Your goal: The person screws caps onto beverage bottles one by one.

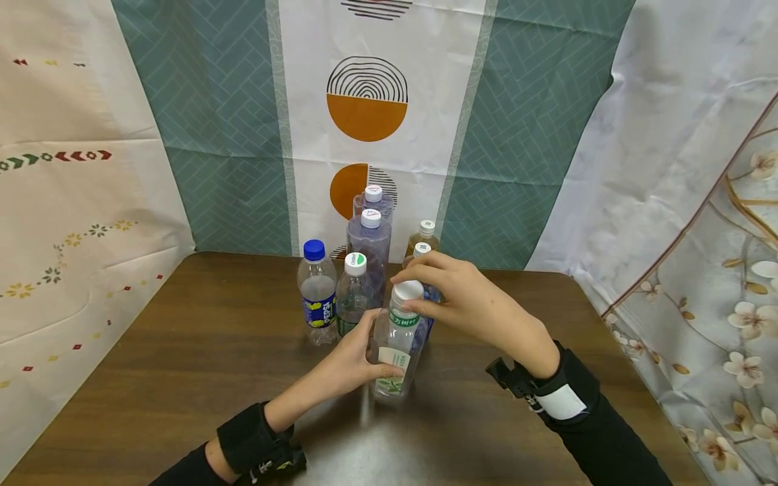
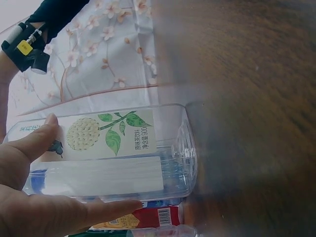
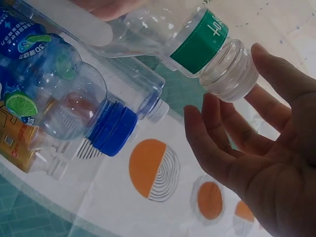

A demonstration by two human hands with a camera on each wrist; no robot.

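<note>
A clear plastic tea bottle (image 1: 395,368) with a plant-print label stands near the middle of the wooden table. My left hand (image 1: 346,364) grips its body, the thumb across the front label; the left wrist view shows the thumb and fingers of this hand (image 2: 29,192) along the side. At the top, my right hand (image 1: 468,290) has its thumb and fingers curled round the white bottle cap (image 1: 408,290). From the right wrist, the thumb and fingers of that hand (image 3: 266,143) surround the bottle top, just above a green neck band (image 3: 200,42).
Close behind, a blue-capped Pepsi bottle (image 1: 318,310) and a bottle with a green-and-white cap (image 1: 355,264) stand at left. Two tall purplish bottles (image 1: 369,246) rise farther back. A brownish bottle (image 1: 425,237) is partly hidden by my right hand. Patterned cloth (image 1: 225,135) hangs behind the table.
</note>
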